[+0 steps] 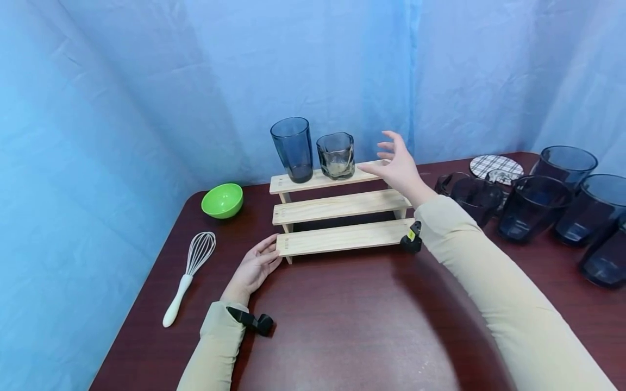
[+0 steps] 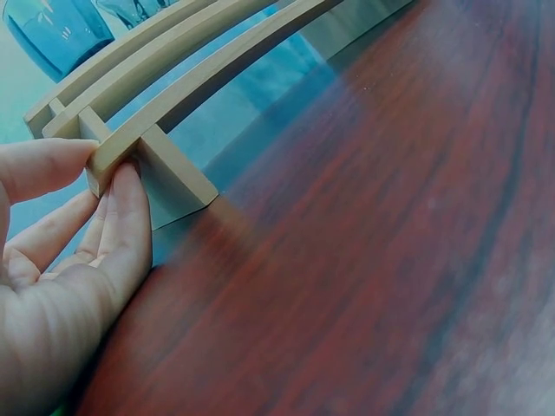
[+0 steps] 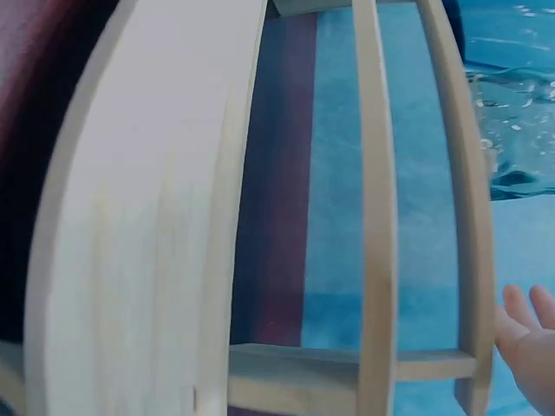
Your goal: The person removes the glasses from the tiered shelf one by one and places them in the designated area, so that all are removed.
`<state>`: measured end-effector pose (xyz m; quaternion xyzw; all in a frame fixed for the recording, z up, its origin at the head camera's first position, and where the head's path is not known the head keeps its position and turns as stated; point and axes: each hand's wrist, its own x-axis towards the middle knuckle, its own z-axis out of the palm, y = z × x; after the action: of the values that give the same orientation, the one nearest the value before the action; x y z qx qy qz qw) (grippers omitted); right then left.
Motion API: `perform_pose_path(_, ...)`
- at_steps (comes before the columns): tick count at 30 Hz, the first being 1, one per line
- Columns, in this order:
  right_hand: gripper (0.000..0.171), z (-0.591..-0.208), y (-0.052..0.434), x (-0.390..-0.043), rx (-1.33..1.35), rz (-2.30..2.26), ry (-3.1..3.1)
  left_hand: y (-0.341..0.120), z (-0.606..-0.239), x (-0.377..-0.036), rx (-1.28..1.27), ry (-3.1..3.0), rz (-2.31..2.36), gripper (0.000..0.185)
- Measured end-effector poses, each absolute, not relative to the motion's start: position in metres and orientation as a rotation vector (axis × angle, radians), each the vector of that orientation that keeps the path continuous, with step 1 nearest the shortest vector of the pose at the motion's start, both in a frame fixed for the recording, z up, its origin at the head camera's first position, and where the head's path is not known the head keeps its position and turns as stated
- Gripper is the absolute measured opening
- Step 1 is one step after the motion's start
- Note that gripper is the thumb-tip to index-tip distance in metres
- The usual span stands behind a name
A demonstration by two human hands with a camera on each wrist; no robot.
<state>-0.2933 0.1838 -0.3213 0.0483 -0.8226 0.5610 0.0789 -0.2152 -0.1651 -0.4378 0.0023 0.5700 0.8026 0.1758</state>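
Observation:
A three-tier wooden shelf rack (image 1: pixel 342 206) stands on the dark red table. On its top tier are a tall blue-tinted glass (image 1: pixel 295 152) and, to its right, a shorter grey glass (image 1: pixel 336 157) with a wavy body. My left hand (image 1: pixel 256 266) pinches the left end of the lowest tier; in the left wrist view the thumb (image 2: pixel 52 166) lies on the board's end with fingers beneath. Above the right end of the top tier, my right hand (image 1: pixel 398 165) is spread with nothing in it, thumb pointing toward the shorter glass and a gap between them.
Left of the rack are a green bowl (image 1: pixel 222 201) and a whisk (image 1: pixel 188 277) with a white handle. Several dark-tinted glasses (image 1: pixel 533 209) crowd the right side, with a round checked coaster (image 1: pixel 489 164) behind. A blue curtain (image 1: pixel 313 65) hangs behind the table.

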Motion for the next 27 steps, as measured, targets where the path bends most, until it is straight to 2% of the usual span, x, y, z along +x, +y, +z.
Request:
perform_pose_path(12, 0.102, -0.324, 0.160, -0.311, 0.216, 1.653, -2.535, -0.165, -0.440, -0.217, 0.012, 1.615, 2.275, 0.060)
perform_pose_path(27, 0.100, -0.322, 0.129, -0.313, 0.234, 1.583, -2.537, -0.164, -0.438, -0.216, 0.004, 1.602, 2.286, 0.061)
